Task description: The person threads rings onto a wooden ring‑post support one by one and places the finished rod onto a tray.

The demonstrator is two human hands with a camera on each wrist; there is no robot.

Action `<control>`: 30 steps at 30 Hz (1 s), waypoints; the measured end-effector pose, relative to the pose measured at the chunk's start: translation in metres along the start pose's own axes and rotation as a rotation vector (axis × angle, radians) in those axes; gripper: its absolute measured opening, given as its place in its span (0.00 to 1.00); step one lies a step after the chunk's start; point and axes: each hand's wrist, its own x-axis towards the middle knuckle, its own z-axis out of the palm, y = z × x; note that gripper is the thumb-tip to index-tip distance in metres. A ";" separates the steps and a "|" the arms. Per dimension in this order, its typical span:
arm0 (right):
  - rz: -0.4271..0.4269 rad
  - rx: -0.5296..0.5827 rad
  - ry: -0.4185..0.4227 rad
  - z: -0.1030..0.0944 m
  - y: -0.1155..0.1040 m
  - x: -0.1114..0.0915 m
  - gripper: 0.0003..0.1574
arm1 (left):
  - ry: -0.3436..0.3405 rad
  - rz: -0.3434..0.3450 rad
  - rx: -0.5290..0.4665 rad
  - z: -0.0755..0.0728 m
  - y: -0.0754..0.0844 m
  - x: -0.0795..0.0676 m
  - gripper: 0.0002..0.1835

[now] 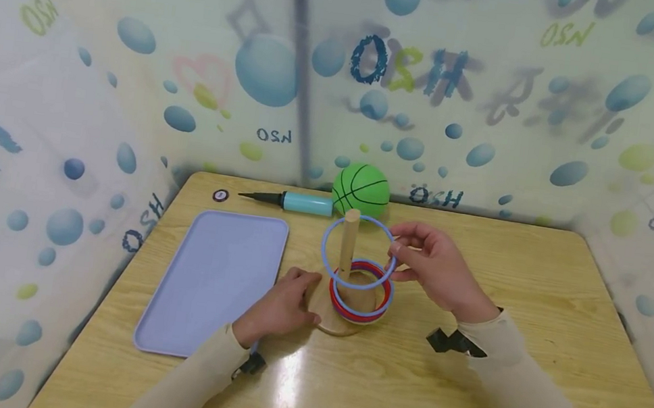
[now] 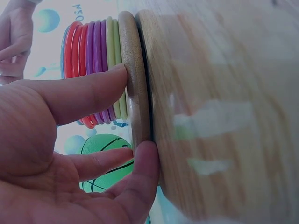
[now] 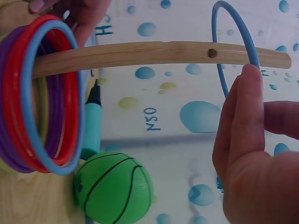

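Note:
My right hand (image 1: 432, 268) pinches a thin blue ring (image 1: 324, 243) between thumb and fingers. In the right wrist view this ring (image 3: 246, 33) encircles the upper part of a wooden post (image 3: 140, 56), apart from the rings below. Lower down, a stack of rings (image 2: 96, 46) in blue, red, purple and yellow-green sits around the post on a round wooden base (image 2: 133, 51). My left hand (image 1: 280, 307) holds the left edge of that base, its thumb and fingers against the rim. The post stands upright in the head view.
A lavender tray (image 1: 209, 285) lies left of the left hand. Behind the post are a green ball (image 1: 362, 184) with black lines and a blue hand pump (image 1: 307, 204) with a black nozzle. A small dark disc (image 1: 220, 196) lies near the table's back-left corner.

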 end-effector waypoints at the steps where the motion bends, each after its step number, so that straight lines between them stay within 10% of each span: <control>1: 0.009 -0.016 0.002 0.000 0.003 0.000 0.15 | -0.001 0.000 0.000 0.000 0.000 0.000 0.46; 30: 0.127 -0.128 0.058 -0.019 0.066 0.005 0.25 | -0.018 -0.022 0.013 0.000 0.001 0.001 0.45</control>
